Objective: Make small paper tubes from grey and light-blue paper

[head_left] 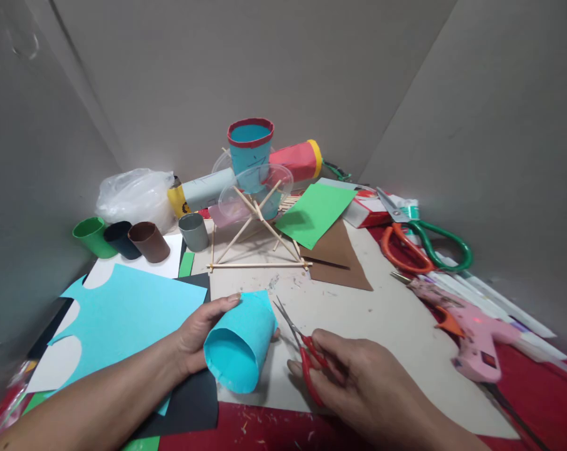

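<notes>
My left hand (199,335) is wrapped round a light blue paper-covered cup (239,344), which lies on its side with the open mouth toward me. My right hand (353,382) grips small red-handled scissors (302,344); their blades are slightly apart and point up-left, close to the cup's right side. Both hands rest low over a beige board (381,313).
Behind stands a stick frame (257,241) bearing a blue cup with a red rim (250,147) and clear lids. Green, dark blue, brown and grey cups (137,238) sit left. Blue paper (123,313), green paper (316,213), large scissors (419,241) and a pink glue gun (471,335) lie around.
</notes>
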A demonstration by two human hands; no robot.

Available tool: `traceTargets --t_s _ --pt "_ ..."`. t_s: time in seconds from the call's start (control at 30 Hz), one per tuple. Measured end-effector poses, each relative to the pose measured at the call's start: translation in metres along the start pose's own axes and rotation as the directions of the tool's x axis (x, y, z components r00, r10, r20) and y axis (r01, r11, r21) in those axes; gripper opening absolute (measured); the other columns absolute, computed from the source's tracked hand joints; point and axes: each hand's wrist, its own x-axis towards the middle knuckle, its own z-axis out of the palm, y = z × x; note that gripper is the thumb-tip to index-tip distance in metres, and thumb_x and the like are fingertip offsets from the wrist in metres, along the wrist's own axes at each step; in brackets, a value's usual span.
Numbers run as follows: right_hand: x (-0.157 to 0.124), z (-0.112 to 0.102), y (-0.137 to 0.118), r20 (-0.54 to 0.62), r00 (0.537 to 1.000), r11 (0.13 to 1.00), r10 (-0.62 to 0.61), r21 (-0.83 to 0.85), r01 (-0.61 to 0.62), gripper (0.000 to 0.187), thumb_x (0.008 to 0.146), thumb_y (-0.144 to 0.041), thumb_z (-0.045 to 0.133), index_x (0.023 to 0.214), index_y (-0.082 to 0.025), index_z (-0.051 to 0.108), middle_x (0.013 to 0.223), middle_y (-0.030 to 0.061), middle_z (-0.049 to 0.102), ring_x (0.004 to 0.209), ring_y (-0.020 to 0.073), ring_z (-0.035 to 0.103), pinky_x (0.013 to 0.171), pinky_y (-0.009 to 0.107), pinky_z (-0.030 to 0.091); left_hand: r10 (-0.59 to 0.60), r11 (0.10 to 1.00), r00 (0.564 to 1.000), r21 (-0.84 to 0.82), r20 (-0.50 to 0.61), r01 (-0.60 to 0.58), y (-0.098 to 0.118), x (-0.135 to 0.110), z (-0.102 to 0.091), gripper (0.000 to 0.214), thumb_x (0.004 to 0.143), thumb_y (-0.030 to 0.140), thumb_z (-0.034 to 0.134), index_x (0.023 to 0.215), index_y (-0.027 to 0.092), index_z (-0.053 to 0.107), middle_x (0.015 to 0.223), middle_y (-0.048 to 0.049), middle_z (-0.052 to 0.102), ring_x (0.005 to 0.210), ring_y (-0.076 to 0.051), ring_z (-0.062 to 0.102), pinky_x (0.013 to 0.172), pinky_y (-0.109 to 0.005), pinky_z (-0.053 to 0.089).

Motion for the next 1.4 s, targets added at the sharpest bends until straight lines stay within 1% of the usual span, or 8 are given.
traceTargets --t_s 0.2,0.37,0.57,0.77,1.0,1.2,1.33,1.4 --pt "0.008 -0.001 -0.004 -0.009 1.000 0.990 -0.016 -0.140 0.015 0.029 0.089 -0.043 0.047 0.066 -0.024 0.046 0.052 -0.0031 0.051 0.046 0.0140 0.041 0.050 0.026 0.024 0.014 1.000 1.000 -0.010 -0.008 -0.014 0.001 -0.002 -0.001 0.036 0.080 0.033 0.072 0.106 0.009 0.069 0.089 -0.0140 0.076 0.083 -0.026 0.073 0.077 -0.033 0.053" --pt "0.011 0.005 0.003 -0.007 1.000 0.995 -0.030 -0.095 0.029 0.027 0.087 -0.042 0.049 0.067 -0.023 0.048 0.054 -0.0032 0.053 0.047 0.0138 0.044 0.051 0.027 0.024 0.009 1.000 0.998 -0.006 0.058 -0.008 0.001 -0.002 -0.003 0.032 0.083 0.033 0.069 0.104 0.009 0.069 0.088 -0.0127 0.076 0.079 -0.023 0.073 0.079 -0.031 0.055" --pt "0.007 0.008 0.001 -0.050 0.997 0.998 -0.053 -0.030 0.052 0.018 0.083 -0.035 0.052 0.069 -0.023 0.054 0.058 -0.0027 0.061 0.050 0.0142 0.050 0.051 0.027 0.025 0.030 0.998 0.999 0.049 0.026 -0.031 0.004 -0.004 0.005 0.034 0.080 0.031 0.074 0.108 0.012 0.070 0.100 -0.0126 0.076 0.094 -0.025 0.073 0.085 -0.031 0.054" --pt "0.007 0.008 -0.001 -0.071 0.996 0.999 -0.049 0.006 0.050 0.017 0.083 -0.035 0.055 0.070 -0.024 0.057 0.060 -0.0020 0.063 0.051 0.0146 0.053 0.051 0.027 0.026 0.028 0.994 0.999 0.109 0.027 -0.031 0.005 -0.005 0.014 0.030 0.080 0.031 0.074 0.104 0.013 0.072 0.098 -0.0107 0.077 0.091 -0.024 0.073 0.082 -0.030 0.055" --pt "0.006 0.006 -0.003 -0.069 0.998 1.000 -0.001 0.004 0.001 0.017 0.077 -0.034 0.058 0.065 -0.022 0.057 0.057 -0.0005 0.064 0.050 0.0147 0.054 0.050 0.027 0.023 0.041 0.990 0.999 0.135 0.015 -0.043 0.005 -0.005 0.008 0.024 0.081 0.027 0.072 0.102 0.015 0.072 0.098 -0.0070 0.076 0.090 -0.021 0.072 0.086 -0.028 0.053" --pt "0.005 0.008 -0.001 -0.048 0.999 1.000 0.010 -0.012 -0.011 0.018 0.074 -0.036 0.058 0.063 -0.023 0.056 0.055 -0.0002 0.063 0.050 0.0163 0.054 0.051 0.029 0.021 0.018 0.973 1.000 0.230 0.013 -0.021 0.006 -0.006 0.011 0.032 0.082 0.033 0.071 0.108 0.015 0.069 0.098 -0.0122 0.076 0.087 -0.027 0.073 0.075 -0.032 0.055" --pt "0.004 0.009 0.002 -0.040 0.999 0.999 -0.035 -0.021 0.035 0.015 0.077 -0.033 0.057 0.066 -0.023 0.057 0.060 -0.0003 0.065 0.053 0.0166 0.055 0.053 0.030 0.020 0.051 0.951 0.998 0.306 -0.020 -0.042 0.006 -0.007 0.016 0.031 0.081 0.036 0.071 0.100 0.013 0.069 0.096 -0.0141 0.075 0.086 -0.027 0.073 0.073 -0.031 0.055" --pt "0.004 0.009 0.003 -0.035 0.998 0.998 -0.060 -0.030 0.059 0.014 0.078 -0.032 0.057 0.067 -0.023 0.057 0.061 -0.0006 0.065 0.053 0.0163 0.055 0.053 0.030 0.020 0.037 0.948 0.999 0.316 -0.004 -0.034 0.006 -0.007 0.016 0.031 0.081 0.037 0.070 0.099 0.012 0.068 0.094 -0.0142 0.075 0.085 -0.027 0.073 0.071 -0.030 0.055"
